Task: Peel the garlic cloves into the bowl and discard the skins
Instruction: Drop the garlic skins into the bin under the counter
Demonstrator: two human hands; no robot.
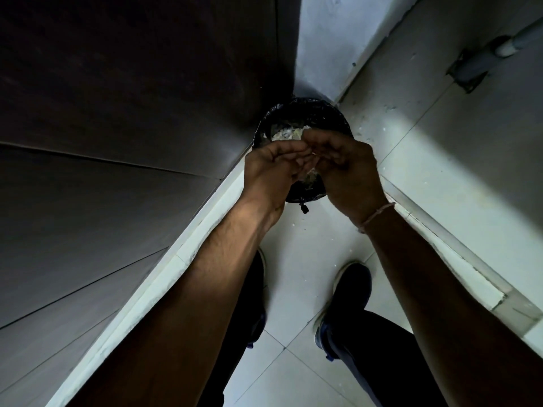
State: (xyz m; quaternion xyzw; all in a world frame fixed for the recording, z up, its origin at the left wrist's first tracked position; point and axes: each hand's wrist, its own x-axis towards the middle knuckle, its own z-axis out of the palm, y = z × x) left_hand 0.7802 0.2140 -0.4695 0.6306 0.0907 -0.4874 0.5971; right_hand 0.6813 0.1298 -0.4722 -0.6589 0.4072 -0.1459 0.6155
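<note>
Head view: both hands meet at the centre of the frame, directly above a small bin [305, 118] lined with a black bag, which stands on the floor in the corner where a dark cabinet face [132, 113] on the left meets a pale wall [329, 39]. The left hand [273, 168] is palm up, its fingers [293, 149] curled loosely inward toward the right hand [346, 168], whose fingers [320, 142] arch over and touch them. Pale garlic skins [310, 173] show in the gap between the two palms; whether either hand pinches them cannot be told. More garlic skins [286, 133] lie heaped inside the bin, just above the hands. A thin string bracelet [376, 214] circles the right wrist. Below, two dark shoes [343, 304] stand on the white tiled floor [308, 245], with small white flecks scattered nearby.
</note>
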